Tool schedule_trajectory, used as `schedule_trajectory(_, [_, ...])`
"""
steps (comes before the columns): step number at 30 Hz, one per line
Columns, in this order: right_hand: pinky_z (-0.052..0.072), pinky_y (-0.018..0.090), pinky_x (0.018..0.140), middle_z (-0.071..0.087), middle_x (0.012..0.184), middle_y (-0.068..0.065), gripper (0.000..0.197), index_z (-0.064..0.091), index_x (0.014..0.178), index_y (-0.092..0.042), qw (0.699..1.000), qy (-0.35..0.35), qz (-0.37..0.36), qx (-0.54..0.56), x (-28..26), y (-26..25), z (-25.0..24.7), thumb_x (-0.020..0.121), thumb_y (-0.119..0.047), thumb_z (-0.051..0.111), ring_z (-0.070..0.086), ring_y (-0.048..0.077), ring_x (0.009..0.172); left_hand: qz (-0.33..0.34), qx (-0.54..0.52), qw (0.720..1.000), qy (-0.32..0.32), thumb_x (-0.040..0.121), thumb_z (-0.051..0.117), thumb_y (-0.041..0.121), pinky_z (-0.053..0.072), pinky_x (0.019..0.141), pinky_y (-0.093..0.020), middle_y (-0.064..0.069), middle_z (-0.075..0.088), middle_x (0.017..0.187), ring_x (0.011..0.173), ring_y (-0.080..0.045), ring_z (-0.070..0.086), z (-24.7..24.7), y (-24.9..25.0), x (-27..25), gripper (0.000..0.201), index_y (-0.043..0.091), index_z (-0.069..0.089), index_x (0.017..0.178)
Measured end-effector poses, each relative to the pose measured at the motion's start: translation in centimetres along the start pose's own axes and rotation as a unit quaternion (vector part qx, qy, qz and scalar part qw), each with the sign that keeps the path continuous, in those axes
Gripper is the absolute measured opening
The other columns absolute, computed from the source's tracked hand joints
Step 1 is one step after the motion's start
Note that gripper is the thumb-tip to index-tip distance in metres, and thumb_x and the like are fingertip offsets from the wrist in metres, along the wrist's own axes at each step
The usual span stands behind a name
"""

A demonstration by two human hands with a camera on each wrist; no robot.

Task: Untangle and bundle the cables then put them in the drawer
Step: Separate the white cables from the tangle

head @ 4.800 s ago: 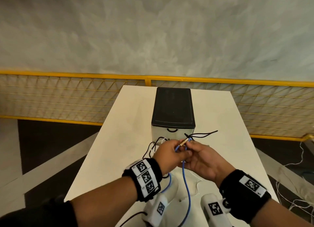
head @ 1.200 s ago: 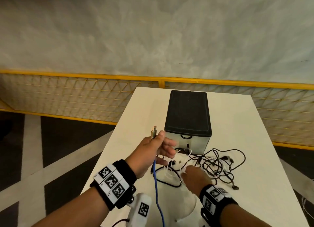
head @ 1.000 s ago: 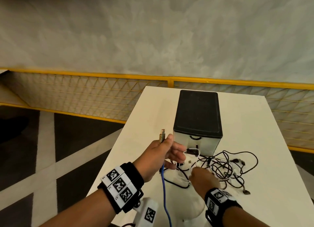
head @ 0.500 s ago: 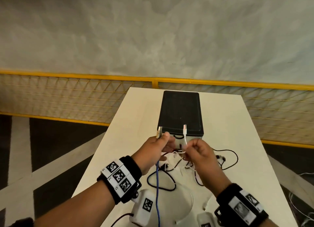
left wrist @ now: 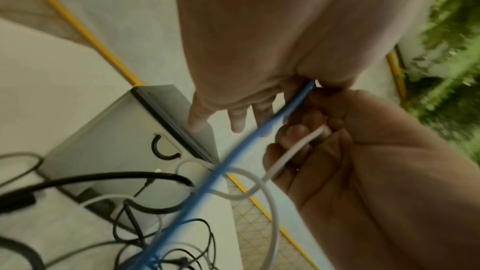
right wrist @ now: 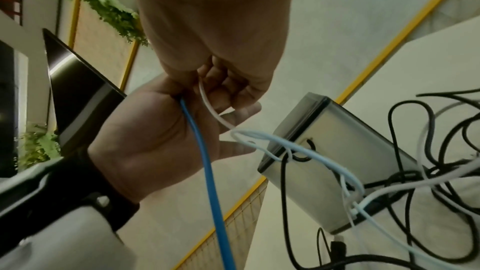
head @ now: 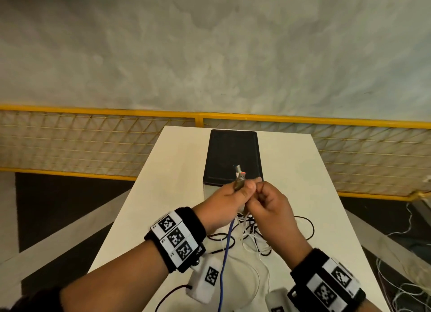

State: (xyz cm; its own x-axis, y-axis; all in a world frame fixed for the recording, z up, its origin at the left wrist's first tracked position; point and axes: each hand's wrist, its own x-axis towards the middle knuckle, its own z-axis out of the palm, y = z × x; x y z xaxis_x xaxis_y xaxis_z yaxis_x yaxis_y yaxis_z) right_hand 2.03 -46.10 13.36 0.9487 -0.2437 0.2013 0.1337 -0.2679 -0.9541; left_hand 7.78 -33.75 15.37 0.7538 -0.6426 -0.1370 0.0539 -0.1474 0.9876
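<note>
the white table (head: 177, 171) carries a small drawer unit (head: 233, 153) with a black top, its drawer front and black handle (left wrist: 164, 151) closed as far as the wrist views show. in front of the unit, a heap of black and white cables (head: 254, 237) lies on the table, looped through one another. above it the left hand (head: 224, 202) pinches a blue cable (head: 225, 248) near its metal usb plug (head: 239, 182), the plug pointing up and the cord dropping off the near table edge. the right hand (head: 272, 209), touching the left, has its fingers curled around a thin white cable (right wrist: 207, 102) whose plug end (head: 238, 168) stands beside the blue one's. by my reading two ends are gathered; untangling has barely begun, nothing is bundled, and the drawer is not yet open.
</note>
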Motion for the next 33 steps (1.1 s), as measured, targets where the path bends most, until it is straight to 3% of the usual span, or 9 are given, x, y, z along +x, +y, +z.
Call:
schedule_trajectory(3, [0.051,0.043,0.061,0.062,0.069,0.016,0.004,0.064,0.091,-0.006,0.994,-0.045,0.053,0.085,-0.2,-0.2,0.3,0.091,-0.006,0.06,0.059,0.026,0.06,0.004,-0.009,1.0,0.009,0.104,0.038,0.038,0.053,0.088,-0.034,-0.021,0.068,0.117,0.098,-0.028,0.062,-0.3,-0.1,-0.1,0.041,0.018,0.063,0.129])
schedule_trajectory(6, [0.047,0.041,0.059,0.054,0.058,0.012,0.013,0.063,0.089,-0.004,0.966,-0.116,0.133,0.187,-0.1,0.0,-0.1,0.084,-0.015,0.063,0.053,0.024,0.05,0.001,-0.001,1.0,0.029,0.105,0.034,0.038,0.049,0.086,-0.013,-0.007,0.068,0.125,0.112,-0.014,0.064,-1.2,0.2,-0.3,0.043,0.016,0.066,0.126])
schedule_trajectory(9, [0.045,0.029,0.054,0.053,0.053,0.009,0.009,0.067,0.086,-0.006,0.968,-0.169,0.144,0.121,-0.8,0.5,-0.1,0.091,-0.014,0.063,0.052,0.021,0.048,0.005,-0.018,0.998,0.056,0.104,0.03,0.043,0.038,0.098,-0.023,0.01,0.065,0.131,0.124,-0.003,0.056,-2.4,0.4,-0.1,0.046,0.023,0.069,0.119])
schedule_trajectory(15, [0.055,0.033,0.071,0.07,0.069,0.003,0.014,0.062,0.085,-0.022,0.972,-0.201,0.11,-0.057,-1.7,3.2,-0.3,0.095,-0.015,0.056,0.07,0.014,0.068,0.027,-0.146,0.982,0.114,0.106,0.029,0.036,0.052,0.096,-0.041,-0.012,0.075,0.088,0.096,-0.029,0.073,-4.2,2.0,-0.4,0.047,0.008,0.063,0.089])
schedule_trajectory(18, [0.054,0.034,0.074,0.069,0.075,-0.003,0.016,0.06,0.082,-0.027,0.963,-0.195,0.094,-0.162,-1.0,5.6,-1.0,0.095,-0.019,0.055,0.066,0.006,0.072,0.049,-0.218,0.967,0.126,0.104,0.03,0.041,0.057,0.071,-0.042,-0.006,0.055,0.059,0.056,-0.023,0.062,-4.5,3.5,-0.8,0.048,0.011,0.054,0.077])
schedule_trajectory(22, [0.051,0.039,0.072,0.06,0.069,-0.007,0.021,0.055,0.077,-0.032,0.952,-0.177,0.097,-0.229,-0.2,7.6,-1.8,0.098,-0.028,0.053,0.053,0.004,0.062,0.117,-0.251,0.953,0.123,0.104,0.031,0.042,0.032,0.044,-0.023,-0.001,0.035,0.053,0.037,-0.011,0.03,-6.1,6.2,-1.3,0.05,0.015,0.049,0.066])
schedule_trajectory(26, [0.037,0.055,0.103,0.059,0.101,-0.019,0.006,0.061,0.091,-0.037,0.95,-0.102,0.078,-0.285,1.6,7.7,-1.2,0.094,-0.034,0.057,0.055,0.007,0.1,0.123,-0.22,0.962,0.101,0.103,0.033,0.044,0.025,0.04,-0.017,-0.001,0.034,0.053,0.036,-0.008,0.025,-6.5,6.4,-1.7,0.049,0.015,0.048,0.066])
schedule_trajectory(29, [0.023,0.056,0.112,0.046,0.139,-0.017,0.036,0.061,0.117,-0.041,0.954,-0.037,0.051,-0.293,2.1,6.7,-1.1,0.085,-0.029,0.07,0.042,0.005,0.129,0.106,-0.165,0.975,0.102,0.103,0.032,0.044,0.022,0.041,-0.02,-0.002,0.035,0.055,0.038,-0.009,0.026,-6.3,5.2,-1.8,0.049,0.016,0.049,0.066])
schedule_trajectory(33, [0.048,0.028,0.078,0.07,0.09,-0.004,0.005,0.069,0.083,-0.022,0.988,-0.042,0.071,-0.129,1.2,2.1,-0.7,0.087,-0.024,0.069,0.062,0.003,0.08,0.084,-0.132,0.98,0.126,0.105,0.032,0.041,0.027,0.044,-0.023,-0.003,0.034,0.055,0.039,-0.011,0.029,-5.6,2.7,-1.5,0.05,0.015,0.048,0.065])
